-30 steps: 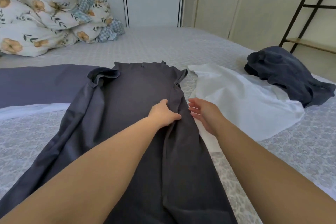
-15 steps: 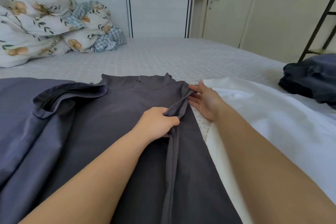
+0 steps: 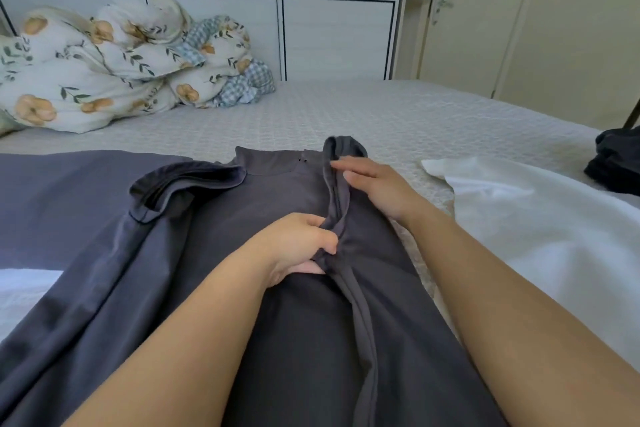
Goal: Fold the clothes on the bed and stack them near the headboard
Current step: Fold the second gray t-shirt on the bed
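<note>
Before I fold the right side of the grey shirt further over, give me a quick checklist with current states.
1. Left hand grips the fold ridge: ok.
2. Right hand rests flat on the folded edge near the collar: ok.
3. Grey shirt lies flat: not ok, its left sleeve is bunched up.
4. White garment is off the shirt: ok.
5. Space near the headboard for stacking: ok to the right of the duvet.
6. Shirt hem straight: cannot tell, out of view.

On the pale quilted bed (image 3: 363, 114), the left hand (image 3: 298, 246) is pinching a raised fold of the dark grey cotton shirt (image 3: 277, 305) while the right hand (image 3: 377, 187) is resting with straight fingers on the folded-in sleeve, a white cloth garment (image 3: 540, 229) lying just beside it.
</note>
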